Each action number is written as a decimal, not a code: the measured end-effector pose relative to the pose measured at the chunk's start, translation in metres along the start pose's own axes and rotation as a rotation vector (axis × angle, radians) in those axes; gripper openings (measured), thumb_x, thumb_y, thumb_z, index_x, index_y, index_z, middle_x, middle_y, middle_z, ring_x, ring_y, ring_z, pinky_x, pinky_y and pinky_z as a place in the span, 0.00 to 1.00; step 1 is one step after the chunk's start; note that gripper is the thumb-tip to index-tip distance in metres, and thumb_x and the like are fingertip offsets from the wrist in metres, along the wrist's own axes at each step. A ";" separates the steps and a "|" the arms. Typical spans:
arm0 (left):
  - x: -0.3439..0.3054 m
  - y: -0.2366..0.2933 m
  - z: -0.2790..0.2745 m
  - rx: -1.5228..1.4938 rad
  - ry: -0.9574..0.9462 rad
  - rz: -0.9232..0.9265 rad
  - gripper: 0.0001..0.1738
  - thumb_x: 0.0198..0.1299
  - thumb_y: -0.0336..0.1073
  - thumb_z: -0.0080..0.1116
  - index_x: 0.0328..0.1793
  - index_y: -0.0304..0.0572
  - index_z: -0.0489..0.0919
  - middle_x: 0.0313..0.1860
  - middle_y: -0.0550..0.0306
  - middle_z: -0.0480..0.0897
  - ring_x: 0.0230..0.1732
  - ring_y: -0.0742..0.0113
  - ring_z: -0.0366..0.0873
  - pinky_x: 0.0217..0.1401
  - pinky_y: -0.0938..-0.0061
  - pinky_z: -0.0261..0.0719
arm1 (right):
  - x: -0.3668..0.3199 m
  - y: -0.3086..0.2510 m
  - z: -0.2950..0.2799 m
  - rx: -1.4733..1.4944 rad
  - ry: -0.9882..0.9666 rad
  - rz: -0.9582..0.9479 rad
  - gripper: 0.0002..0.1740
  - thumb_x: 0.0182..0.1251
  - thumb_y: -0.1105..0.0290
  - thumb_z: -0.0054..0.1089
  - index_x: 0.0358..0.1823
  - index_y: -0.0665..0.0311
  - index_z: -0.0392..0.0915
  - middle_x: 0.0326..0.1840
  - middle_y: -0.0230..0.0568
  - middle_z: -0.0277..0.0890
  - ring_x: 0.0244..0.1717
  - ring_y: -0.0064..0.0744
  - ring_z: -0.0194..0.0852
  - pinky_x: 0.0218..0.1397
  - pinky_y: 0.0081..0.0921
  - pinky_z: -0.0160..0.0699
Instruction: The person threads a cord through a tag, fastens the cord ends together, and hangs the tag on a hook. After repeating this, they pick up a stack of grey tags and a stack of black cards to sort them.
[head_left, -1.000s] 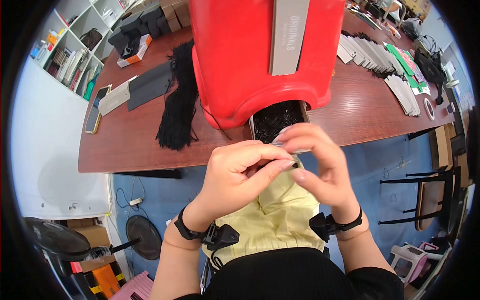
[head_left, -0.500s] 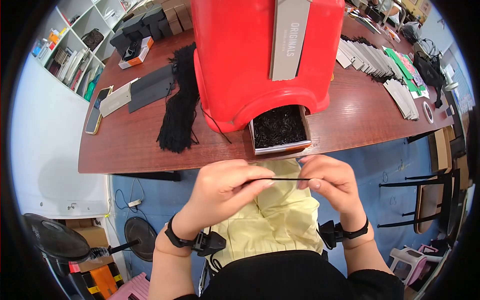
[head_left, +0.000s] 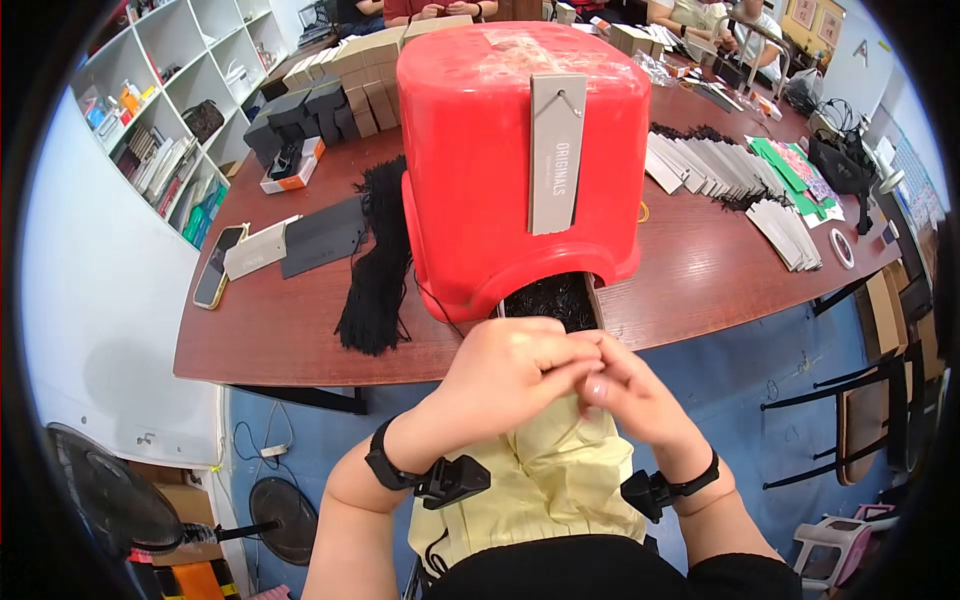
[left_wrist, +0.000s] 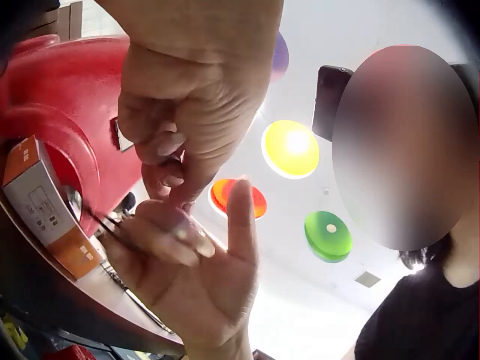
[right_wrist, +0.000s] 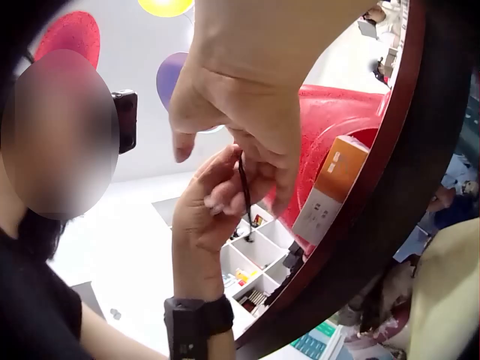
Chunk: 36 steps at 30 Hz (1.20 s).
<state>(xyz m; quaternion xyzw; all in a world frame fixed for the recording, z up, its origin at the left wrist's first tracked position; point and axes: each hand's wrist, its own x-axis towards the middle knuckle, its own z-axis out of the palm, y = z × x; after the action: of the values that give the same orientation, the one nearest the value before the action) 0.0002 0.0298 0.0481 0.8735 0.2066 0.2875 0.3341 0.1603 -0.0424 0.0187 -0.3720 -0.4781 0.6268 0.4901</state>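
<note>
My left hand [head_left: 520, 375] and right hand [head_left: 640, 400] meet in front of the red plastic stool [head_left: 480, 200], fingertips touching. Between the left thumb and fingers a thin black cord [right_wrist: 246, 187] is pinched, and it dangles as a narrow loop in the right wrist view. The right hand's thumb stands apart, its fingers loosely bent against the left fingertips beside the cord. From the head the cord is hidden by the fingers. Just beyond the hands, small black pieces [head_left: 550, 300] fill an orange-and-white box [left_wrist: 49, 206] under the stool's arch.
A grey "ORIGINALS" tag [head_left: 557, 150] is fixed on the stool. Left on the table [head_left: 270, 350] lie a bundle of black cords [head_left: 375, 290], dark and beige tags and a phone [head_left: 220, 268]. Rows of grey tags [head_left: 710, 170] and a tape roll [head_left: 842, 248] lie right.
Half a second ago the cord was stretched straight between both hands; the hands have come together and risen toward the box. The head view has tilted up, showing more of the stool's top.
</note>
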 end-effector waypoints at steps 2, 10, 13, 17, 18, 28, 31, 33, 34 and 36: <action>0.005 0.000 0.004 -0.115 0.141 -0.044 0.07 0.47 0.30 0.56 0.34 0.38 0.79 0.24 0.56 0.77 0.24 0.68 0.75 0.27 0.78 0.71 | 0.000 -0.007 -0.002 0.010 0.057 0.108 0.10 0.63 0.69 0.46 0.42 0.66 0.66 0.35 0.25 0.67 0.36 0.11 0.60 0.41 0.12 0.62; 0.026 -0.024 0.014 -0.380 0.678 -0.217 0.17 0.55 0.26 0.51 0.52 0.33 0.70 0.18 0.67 0.72 0.20 0.86 0.66 0.22 0.90 0.61 | 0.033 -0.031 -0.014 -0.165 0.348 -0.234 0.07 0.60 0.75 0.47 0.40 0.66 0.67 0.30 0.26 0.67 0.31 0.09 0.60 0.36 0.09 0.62; 0.031 -0.026 0.019 -0.458 0.713 -0.199 0.17 0.55 0.26 0.51 0.52 0.32 0.69 0.17 0.67 0.71 0.18 0.87 0.65 0.21 0.91 0.61 | 0.053 -0.033 -0.018 -0.262 0.435 -0.330 0.08 0.60 0.75 0.48 0.41 0.66 0.67 0.27 0.25 0.67 0.28 0.09 0.61 0.32 0.09 0.61; 0.038 -0.025 0.022 -0.532 0.686 -0.226 0.16 0.55 0.27 0.51 0.50 0.33 0.70 0.16 0.67 0.71 0.18 0.86 0.65 0.21 0.90 0.61 | 0.073 -0.032 -0.019 -0.358 0.419 -0.420 0.10 0.58 0.75 0.51 0.41 0.67 0.66 0.26 0.26 0.68 0.26 0.08 0.60 0.28 0.08 0.60; 0.040 -0.025 0.021 -0.592 0.687 -0.220 0.14 0.55 0.27 0.51 0.49 0.33 0.71 0.16 0.67 0.71 0.18 0.86 0.65 0.21 0.90 0.61 | 0.074 -0.034 -0.018 -0.361 0.417 -0.421 0.10 0.58 0.75 0.51 0.41 0.67 0.66 0.26 0.26 0.68 0.26 0.08 0.60 0.28 0.08 0.60; 0.045 -0.025 0.019 -0.534 0.667 -0.233 0.09 0.53 0.28 0.53 0.41 0.33 0.74 0.15 0.66 0.71 0.17 0.85 0.65 0.19 0.88 0.62 | 0.081 -0.032 -0.020 -0.469 0.523 -0.514 0.12 0.54 0.75 0.56 0.39 0.69 0.67 0.23 0.27 0.67 0.23 0.07 0.60 0.26 0.08 0.63; 0.046 -0.026 0.018 -0.504 0.675 -0.242 0.09 0.53 0.28 0.53 0.41 0.33 0.74 0.15 0.66 0.71 0.16 0.85 0.65 0.19 0.88 0.62 | 0.078 -0.034 -0.019 -0.547 0.537 -0.448 0.09 0.54 0.75 0.56 0.35 0.69 0.68 0.23 0.27 0.68 0.24 0.07 0.60 0.27 0.08 0.64; 0.046 -0.028 0.018 -0.501 0.668 -0.229 0.10 0.52 0.27 0.53 0.41 0.33 0.74 0.14 0.66 0.71 0.16 0.85 0.65 0.19 0.88 0.62 | 0.078 -0.033 -0.022 -0.643 0.567 -0.392 0.08 0.54 0.75 0.56 0.33 0.69 0.69 0.23 0.27 0.68 0.25 0.08 0.61 0.27 0.08 0.64; 0.045 -0.027 0.018 -0.501 0.667 -0.230 0.10 0.52 0.27 0.53 0.41 0.33 0.74 0.14 0.66 0.71 0.16 0.85 0.65 0.19 0.88 0.62 | 0.082 -0.028 -0.026 -0.550 0.552 -0.470 0.07 0.54 0.74 0.56 0.32 0.70 0.69 0.23 0.27 0.68 0.25 0.08 0.62 0.28 0.08 0.64; 0.042 -0.025 0.019 -0.262 0.801 -0.160 0.11 0.52 0.27 0.53 0.42 0.33 0.73 0.14 0.66 0.70 0.15 0.86 0.64 0.19 0.88 0.62 | 0.085 -0.027 -0.029 -0.458 0.537 -0.547 0.07 0.55 0.74 0.56 0.31 0.70 0.70 0.23 0.27 0.69 0.26 0.09 0.62 0.29 0.09 0.65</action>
<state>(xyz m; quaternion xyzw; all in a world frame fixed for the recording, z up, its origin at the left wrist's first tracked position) 0.0396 0.0617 0.0340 0.6245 0.3488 0.6009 0.3568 0.1738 0.0485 0.0377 -0.4803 -0.5410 0.2333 0.6498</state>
